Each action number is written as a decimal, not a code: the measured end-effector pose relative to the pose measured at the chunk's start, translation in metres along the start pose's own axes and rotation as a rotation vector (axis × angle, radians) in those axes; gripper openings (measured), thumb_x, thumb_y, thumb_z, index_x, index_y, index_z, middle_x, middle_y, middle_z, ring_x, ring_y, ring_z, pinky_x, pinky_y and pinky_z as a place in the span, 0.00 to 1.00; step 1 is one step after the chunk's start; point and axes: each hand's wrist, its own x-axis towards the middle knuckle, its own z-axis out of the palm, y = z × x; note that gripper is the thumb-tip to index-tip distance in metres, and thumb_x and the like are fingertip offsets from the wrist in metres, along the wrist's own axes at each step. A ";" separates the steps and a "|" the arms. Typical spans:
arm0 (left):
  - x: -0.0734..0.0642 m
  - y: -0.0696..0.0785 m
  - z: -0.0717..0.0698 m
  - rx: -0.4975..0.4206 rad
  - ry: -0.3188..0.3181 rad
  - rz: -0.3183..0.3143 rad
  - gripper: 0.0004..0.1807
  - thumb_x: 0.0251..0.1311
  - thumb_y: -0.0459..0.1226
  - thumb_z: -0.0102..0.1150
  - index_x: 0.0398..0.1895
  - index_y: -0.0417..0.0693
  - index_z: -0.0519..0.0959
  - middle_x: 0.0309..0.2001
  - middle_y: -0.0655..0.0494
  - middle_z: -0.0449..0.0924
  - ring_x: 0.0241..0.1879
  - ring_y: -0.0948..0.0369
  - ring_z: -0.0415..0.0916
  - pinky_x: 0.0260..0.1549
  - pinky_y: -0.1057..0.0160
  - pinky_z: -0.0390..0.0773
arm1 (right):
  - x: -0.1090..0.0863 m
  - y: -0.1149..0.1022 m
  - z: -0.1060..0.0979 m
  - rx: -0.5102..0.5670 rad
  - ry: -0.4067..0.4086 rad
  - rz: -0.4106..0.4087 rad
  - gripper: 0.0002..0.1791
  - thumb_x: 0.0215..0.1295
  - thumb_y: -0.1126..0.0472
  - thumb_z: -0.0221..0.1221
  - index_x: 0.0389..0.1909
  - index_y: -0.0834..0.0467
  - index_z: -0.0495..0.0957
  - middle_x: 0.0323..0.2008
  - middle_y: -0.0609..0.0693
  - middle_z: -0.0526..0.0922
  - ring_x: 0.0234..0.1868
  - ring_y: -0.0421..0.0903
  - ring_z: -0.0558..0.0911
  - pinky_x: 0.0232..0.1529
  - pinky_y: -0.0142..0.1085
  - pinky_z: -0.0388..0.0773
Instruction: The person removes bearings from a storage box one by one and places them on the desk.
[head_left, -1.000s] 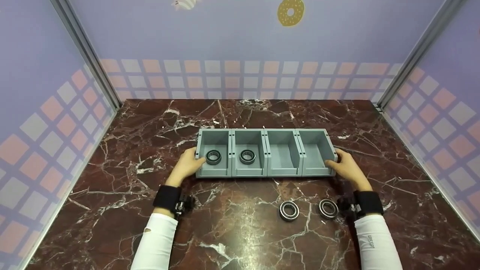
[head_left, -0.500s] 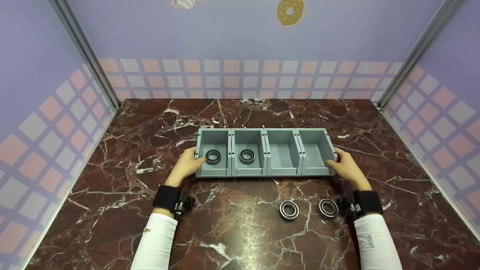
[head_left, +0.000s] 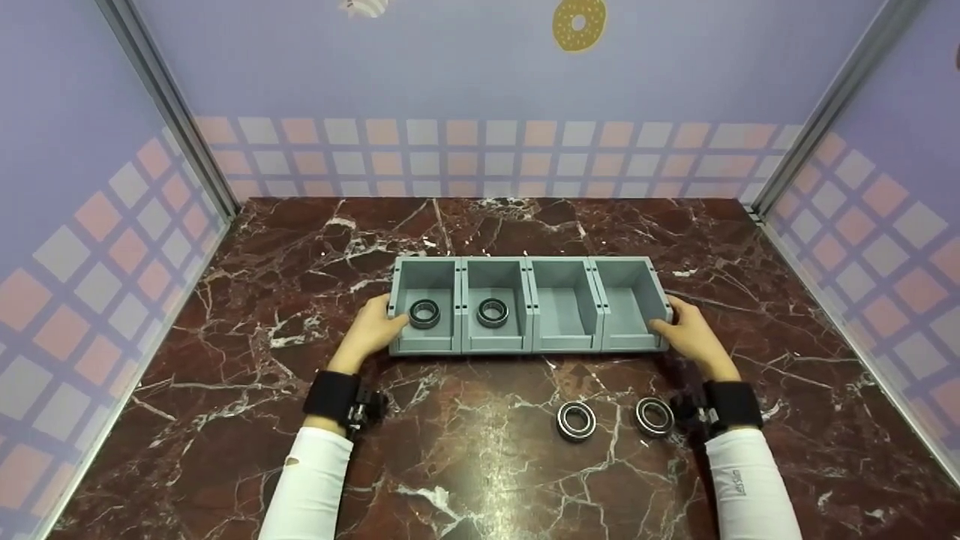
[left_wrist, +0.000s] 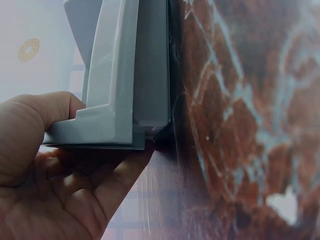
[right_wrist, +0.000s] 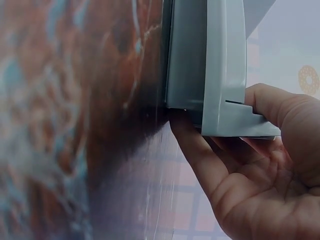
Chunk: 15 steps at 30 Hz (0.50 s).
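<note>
A row of joined grey storage bins (head_left: 568, 343) stands across the middle of the marbled table. My left hand (head_left: 371, 328) grips its left end, thumb over the side wall and fingers along the outside. At the other end my right hand (head_left: 691, 335) holds the right wall the same way. In the left wrist view the left thumb (left_wrist: 60, 106) hooks over the wall's edge; the right wrist view has the right thumb (right_wrist: 272, 102) doing likewise. One black-sealed bearing (head_left: 424, 313) lies in the leftmost bin, another bearing (head_left: 493, 312) in the bin beside it.
Two more bearings lie on the table in front of the bins: one bearing (head_left: 576, 421) right of the middle, the other bearing (head_left: 655, 417) close to my right wrist strap (head_left: 733, 405). Purple patterned walls (head_left: 495, 90) enclose the table (head_left: 480, 480) at the back and sides.
</note>
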 end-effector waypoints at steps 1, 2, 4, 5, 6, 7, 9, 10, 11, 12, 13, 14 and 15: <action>0.000 0.000 0.000 0.005 0.001 0.002 0.31 0.71 0.31 0.53 0.72 0.22 0.62 0.45 0.32 0.82 0.18 0.65 0.67 0.32 0.62 0.71 | 0.000 0.000 0.000 0.002 -0.002 0.001 0.27 0.68 0.76 0.55 0.67 0.80 0.66 0.54 0.76 0.78 0.42 0.41 0.79 0.39 0.26 0.75; 0.000 0.000 0.000 0.009 0.003 0.004 0.30 0.71 0.31 0.53 0.72 0.22 0.63 0.49 0.30 0.81 0.20 0.65 0.67 0.34 0.61 0.71 | 0.001 0.000 0.000 -0.002 -0.004 0.001 0.27 0.68 0.76 0.55 0.67 0.81 0.66 0.55 0.77 0.78 0.43 0.41 0.79 0.39 0.26 0.75; 0.000 0.000 0.000 0.010 0.006 0.009 0.29 0.71 0.31 0.53 0.71 0.23 0.64 0.54 0.28 0.78 0.21 0.63 0.67 0.36 0.59 0.71 | 0.001 -0.001 0.000 -0.008 -0.008 0.002 0.27 0.68 0.76 0.54 0.67 0.81 0.65 0.55 0.77 0.77 0.44 0.42 0.79 0.39 0.26 0.75; 0.000 0.000 0.000 0.009 0.009 0.013 0.28 0.71 0.31 0.53 0.71 0.23 0.65 0.55 0.28 0.78 0.22 0.63 0.67 0.36 0.59 0.70 | 0.001 -0.001 0.000 -0.015 -0.006 0.001 0.27 0.68 0.77 0.54 0.67 0.81 0.65 0.55 0.77 0.77 0.43 0.43 0.79 0.38 0.25 0.75; 0.000 0.000 0.001 0.003 0.012 0.014 0.28 0.71 0.31 0.53 0.70 0.23 0.66 0.52 0.29 0.79 0.21 0.63 0.66 0.35 0.59 0.70 | 0.002 -0.001 0.000 -0.022 -0.005 -0.001 0.27 0.68 0.77 0.54 0.67 0.82 0.65 0.55 0.78 0.77 0.43 0.43 0.79 0.38 0.25 0.74; -0.001 0.000 0.001 -0.001 0.016 0.017 0.28 0.71 0.31 0.53 0.70 0.24 0.67 0.50 0.32 0.80 0.21 0.64 0.65 0.34 0.60 0.69 | 0.002 0.000 0.000 -0.029 -0.003 -0.002 0.27 0.68 0.77 0.54 0.66 0.82 0.65 0.55 0.78 0.77 0.43 0.44 0.79 0.38 0.25 0.74; 0.000 0.000 0.001 -0.017 0.015 0.016 0.28 0.71 0.31 0.53 0.71 0.24 0.66 0.41 0.39 0.81 0.18 0.65 0.61 0.30 0.62 0.67 | 0.003 0.000 0.000 -0.033 -0.001 -0.001 0.27 0.67 0.78 0.53 0.66 0.83 0.64 0.54 0.79 0.77 0.43 0.44 0.79 0.37 0.25 0.74; 0.000 -0.001 0.001 -0.022 0.015 0.016 0.28 0.71 0.31 0.53 0.71 0.25 0.66 0.35 0.43 0.79 0.17 0.66 0.59 0.28 0.63 0.66 | 0.003 0.001 0.000 -0.035 0.000 -0.001 0.26 0.67 0.79 0.53 0.66 0.84 0.64 0.54 0.79 0.77 0.42 0.44 0.79 0.37 0.25 0.74; 0.000 -0.001 0.002 -0.027 0.012 0.014 0.29 0.71 0.31 0.53 0.72 0.25 0.66 0.30 0.47 0.76 0.15 0.66 0.57 0.26 0.64 0.64 | 0.003 0.002 0.000 -0.033 0.000 0.000 0.26 0.67 0.79 0.53 0.66 0.84 0.64 0.54 0.80 0.76 0.42 0.44 0.79 0.37 0.25 0.74; -0.001 -0.002 0.002 -0.033 0.013 0.013 0.29 0.71 0.31 0.53 0.72 0.26 0.66 0.27 0.51 0.74 0.15 0.66 0.55 0.25 0.64 0.63 | 0.003 0.002 0.000 -0.028 -0.002 0.004 0.27 0.67 0.79 0.53 0.66 0.84 0.64 0.54 0.80 0.76 0.42 0.43 0.79 0.37 0.25 0.75; -0.001 -0.002 0.002 -0.036 0.015 0.016 0.28 0.70 0.30 0.53 0.71 0.26 0.66 0.26 0.52 0.72 0.15 0.67 0.55 0.24 0.64 0.63 | 0.003 0.002 0.000 -0.024 -0.005 0.008 0.27 0.67 0.78 0.53 0.66 0.84 0.64 0.54 0.80 0.76 0.42 0.42 0.79 0.37 0.26 0.75; -0.001 -0.002 0.002 -0.038 0.016 0.018 0.28 0.70 0.30 0.53 0.71 0.25 0.67 0.26 0.53 0.72 0.15 0.67 0.55 0.25 0.65 0.63 | 0.003 0.001 0.000 -0.019 -0.010 0.011 0.27 0.68 0.78 0.53 0.66 0.83 0.63 0.55 0.79 0.76 0.42 0.41 0.79 0.37 0.26 0.75; -0.001 -0.002 0.003 -0.037 0.018 0.021 0.28 0.70 0.30 0.53 0.71 0.25 0.67 0.28 0.52 0.74 0.15 0.67 0.56 0.25 0.65 0.63 | 0.002 0.001 0.000 -0.013 -0.013 0.012 0.27 0.68 0.78 0.53 0.67 0.83 0.63 0.55 0.79 0.76 0.42 0.40 0.79 0.37 0.26 0.75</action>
